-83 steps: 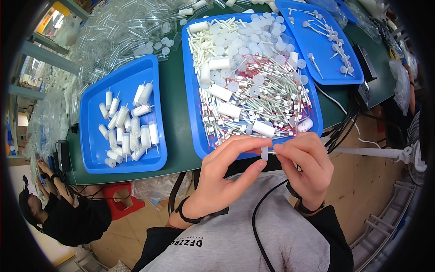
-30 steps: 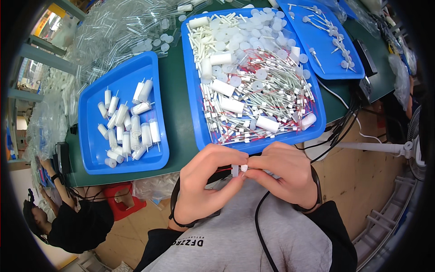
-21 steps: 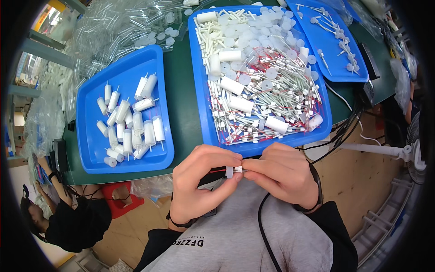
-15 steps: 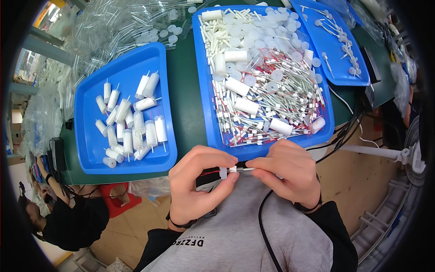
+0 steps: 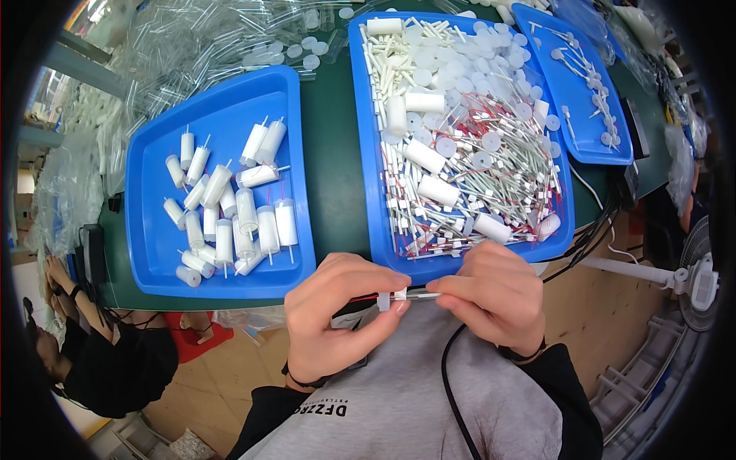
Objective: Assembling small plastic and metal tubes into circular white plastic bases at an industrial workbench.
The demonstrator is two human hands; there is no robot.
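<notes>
Fingers (image 5: pixel 379 322) of my left hand (image 5: pixel 330 307) are pinched on a small white block (image 5: pixel 400 294); a translucent disc (image 5: pixel 383 300) sits just left of it, with red wires (image 5: pixel 360 297) trailing beyond. My right hand (image 5: pixel 498 299) has index and thumb closed, it appears, on the right end of a thin rod (image 5: pixel 422 296).

Change noted: a second ago both sets of fingertips nearly met; now the right has drawn off and a length of rod shows between. I judge the rod is being run out straight, the block serving as anchor.

Its long axis lies nearly level, left to right; the disc end points left, the disc standing on edge across that axis.

Location: between my hands, short of a large blue tray (image 5: pixel 374 184) of mixed parts. Left, a blue side tray (image 5: pixel 153 253) holds white cylinders (image 5: pixel 287 222). Both rest on the green worktop (image 5: pixel 333 153).
</notes>
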